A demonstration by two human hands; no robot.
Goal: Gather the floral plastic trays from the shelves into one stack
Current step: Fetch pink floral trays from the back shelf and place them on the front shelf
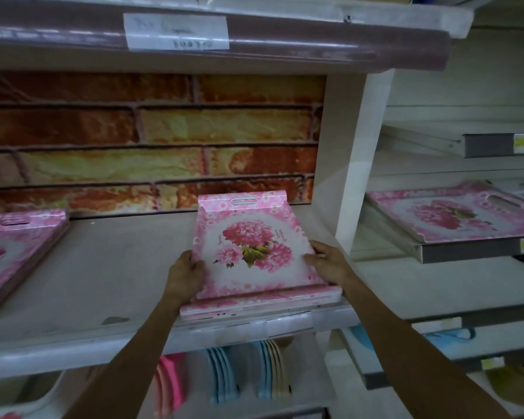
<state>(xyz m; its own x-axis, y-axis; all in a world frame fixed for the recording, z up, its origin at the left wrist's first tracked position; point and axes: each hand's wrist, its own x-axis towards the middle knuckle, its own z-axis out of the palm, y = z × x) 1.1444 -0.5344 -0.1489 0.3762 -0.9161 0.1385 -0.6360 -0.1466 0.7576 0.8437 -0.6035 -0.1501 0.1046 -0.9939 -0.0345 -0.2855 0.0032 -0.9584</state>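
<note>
A pink floral tray [248, 246] lies on top of a small stack of like trays [260, 303] at the front of the middle shelf [112, 276]. My left hand [185, 273] grips the top tray's left edge, and my right hand [327, 261] grips its right edge. Another stack of floral trays [18, 246] sits at the shelf's left end, partly cut off by the frame. One more floral tray [448, 216] rests on the shelf to the right.
A white upright post [357, 164] divides the two shelf bays. A brick-pattern backing [152, 140] closes the rear. An upper shelf edge with a paper label [176, 31] hangs overhead. Blue, pink and cream plates [242, 373] stand below.
</note>
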